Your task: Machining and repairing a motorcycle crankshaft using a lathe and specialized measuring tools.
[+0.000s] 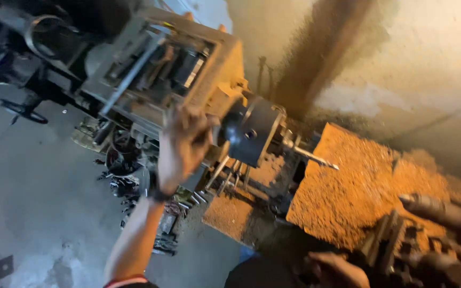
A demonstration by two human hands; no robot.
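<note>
Hand position first: the left hand point(185, 140) is raised at the end of an outstretched forearm, fingers curled and closed against the rear edge of the lathe chuck point(251, 134). Whether it grips a key or lever there or only the chuck body, the blur does not allow me to say. A dark band sits on that wrist.

The chuck lies immediately right of the left hand, touching it. Its axis runs from upper left to lower right, and a twist drill bit point(316, 158) projects from its face along that same line, pointing away from the hand toward the lower right. The left hand is clearly the nearer of the two to the chuck.

The right hand point(337, 269) is low in the view, near the bottom edge, well apart from the chuck. It rests beside dark machine parts; its fingers are partly hidden, and I cannot tell whether they are spread or closed.

Behind the left hand stands the headstock point(172, 58), its top open with shafts and gears exposed. Right of the drill bit, a thick layer of orange-brown swarf point(358, 186) covers the lathe bed. A cylindrical tailstock spindle point(441, 210) lies at far right, roughly in line with the bit. Scrap metal pieces point(134, 181) are strewn on the grey floor point(33, 192) below the headstock.
</note>
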